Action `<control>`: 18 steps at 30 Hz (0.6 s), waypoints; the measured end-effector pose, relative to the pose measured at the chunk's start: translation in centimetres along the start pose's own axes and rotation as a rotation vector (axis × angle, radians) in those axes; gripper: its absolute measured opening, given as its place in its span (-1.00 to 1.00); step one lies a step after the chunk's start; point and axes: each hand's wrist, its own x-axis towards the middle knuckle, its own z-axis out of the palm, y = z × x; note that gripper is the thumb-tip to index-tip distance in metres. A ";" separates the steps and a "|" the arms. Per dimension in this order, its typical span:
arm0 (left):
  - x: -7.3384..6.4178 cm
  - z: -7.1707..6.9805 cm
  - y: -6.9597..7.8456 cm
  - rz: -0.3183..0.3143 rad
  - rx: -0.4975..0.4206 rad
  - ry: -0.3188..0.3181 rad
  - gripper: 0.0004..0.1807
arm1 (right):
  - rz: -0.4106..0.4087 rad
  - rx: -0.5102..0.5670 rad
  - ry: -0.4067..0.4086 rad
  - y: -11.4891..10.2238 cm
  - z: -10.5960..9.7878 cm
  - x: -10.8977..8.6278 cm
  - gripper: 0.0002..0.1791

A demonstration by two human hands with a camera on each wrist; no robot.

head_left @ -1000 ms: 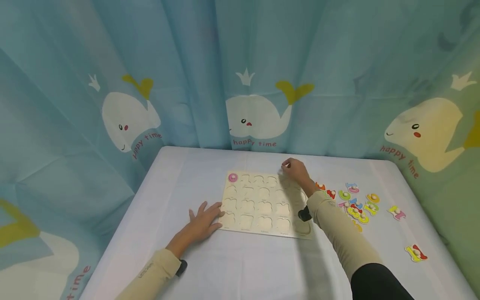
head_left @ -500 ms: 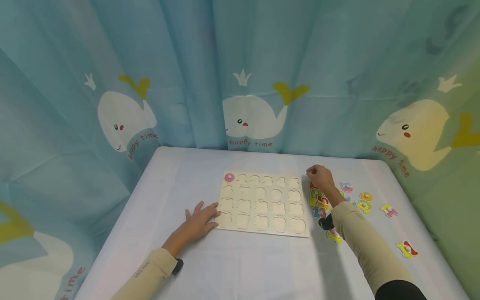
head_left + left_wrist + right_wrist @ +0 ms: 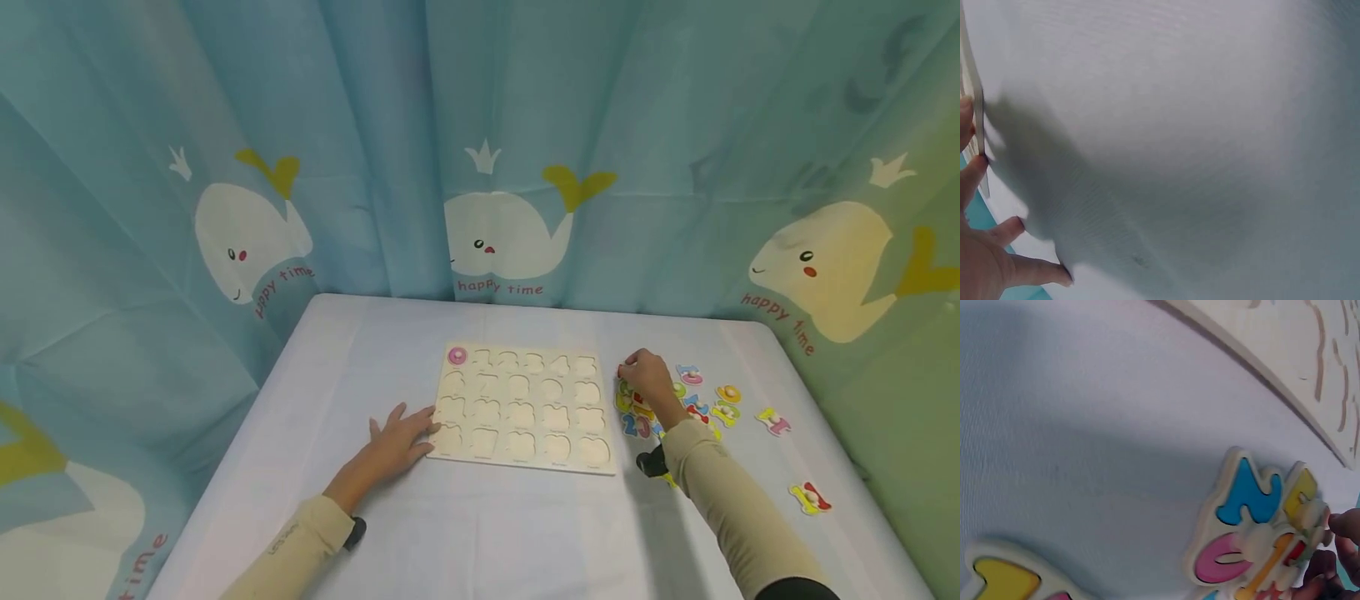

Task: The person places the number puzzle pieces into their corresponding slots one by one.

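Ana: What are the hands doing?

Ben: They're lying well apart. The left hand (image 3: 397, 442), fingers spread, is touching the wooden puzzle board's (image 3: 498, 425) edge toward 8 o'clock; only the left wrist view is showing some fingertips at that edge and others on the white cloth (image 3: 480, 533).

Ana: And the right hand (image 3: 651, 379)?

Ben: It's bending over the number pieces (image 3: 697, 408), near the board's 3 o'clock. The right wrist view is revealing thumb and finger right beside the pile, but I can't tell whether they're pinching a piece. It's also showing a blue-and-pink 20 piece (image 3: 1250, 497) more clearly.

Ana: Farther out?

Ben: A pink round piece (image 3: 457, 356) is sitting in the board's 10 o'clock corner. Beyond, at 12, a whale-print curtain (image 3: 375, 125) is hanging.
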 end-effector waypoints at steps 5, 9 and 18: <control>0.0 0.5 -0.4 0.007 0.007 0.009 -0.71 | -0.022 0.012 0.072 0.3 0.6 -0.2 -0.63; -0.1 0.3 -0.3 0.003 0.014 0.005 -0.70 | -0.024 0.025 0.097 0.4 1.0 -0.5 -0.61; -0.2 0.4 -0.2 0.001 0.006 0.017 -0.66 | -0.025 0.009 0.076 0.1 0.8 -0.4 -0.63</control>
